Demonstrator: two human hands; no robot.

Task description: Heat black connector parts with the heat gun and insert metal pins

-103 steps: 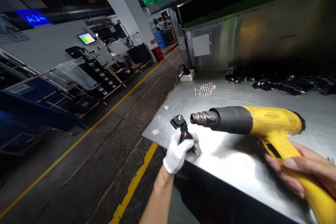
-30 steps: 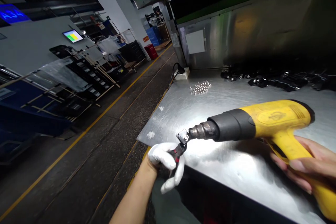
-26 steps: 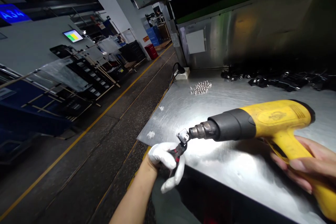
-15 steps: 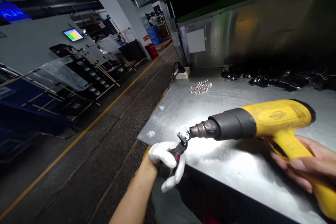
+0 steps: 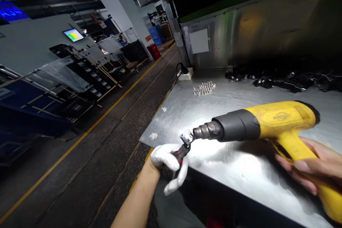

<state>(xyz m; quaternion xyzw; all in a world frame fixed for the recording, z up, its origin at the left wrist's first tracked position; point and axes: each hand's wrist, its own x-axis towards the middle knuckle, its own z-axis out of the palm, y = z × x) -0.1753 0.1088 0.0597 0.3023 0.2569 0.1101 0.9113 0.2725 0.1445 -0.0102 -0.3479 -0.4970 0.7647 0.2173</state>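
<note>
My left hand, in a white glove, is closed around a pair of pliers with dark and red handles. In the jaws of the pliers sits a small dark square part with a round metal piece on it. My bare right hand grips the handle of a yellow heat gun. The gun's stepped metal nozzle points left, with its tip right beside the small part. Whether nozzle and part touch, I cannot tell.
On the metal table lies a cluster of small shiny metal pieces. Behind it is a white power strip with a black plug. Black parts line the table's back. Left of the table runs a floor aisle.
Almost nothing differs. The heat gun has shifted very slightly left; both hands keep their hold and the nozzle stays beside the small part.
</note>
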